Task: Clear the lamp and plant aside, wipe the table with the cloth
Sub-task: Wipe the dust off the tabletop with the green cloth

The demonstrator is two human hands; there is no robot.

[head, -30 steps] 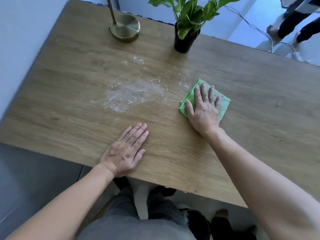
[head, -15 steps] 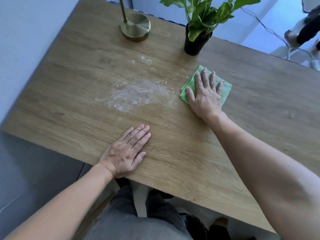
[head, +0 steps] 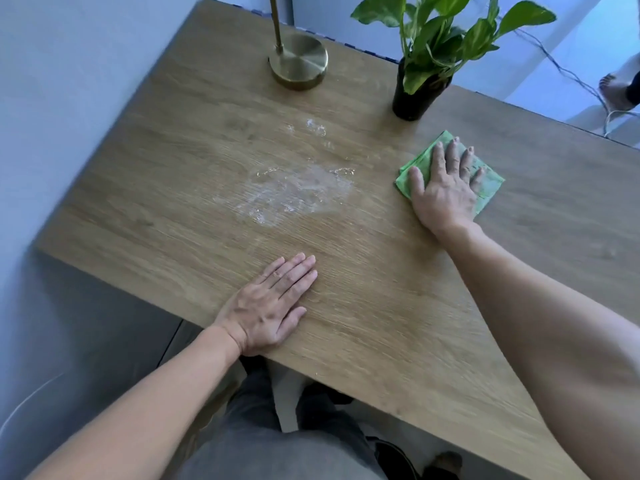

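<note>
Our left hand (head: 268,306) lies flat, fingers straight, on the wooden table (head: 398,341) at its near edge, holding nothing. Beyond it a whitish smear (head: 294,192) marks the middle of the surface, and the brass lamp base (head: 299,62) stands by the far edge. Further right along that edge sits the potted plant (head: 420,86), and nearer us our right hand (head: 445,192) presses spread fingers on the folded green cloth (head: 488,181).

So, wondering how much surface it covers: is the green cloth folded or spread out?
Folded: the green cloth is a compact square with layered edges at its left corner, under the flat right hand.
</note>
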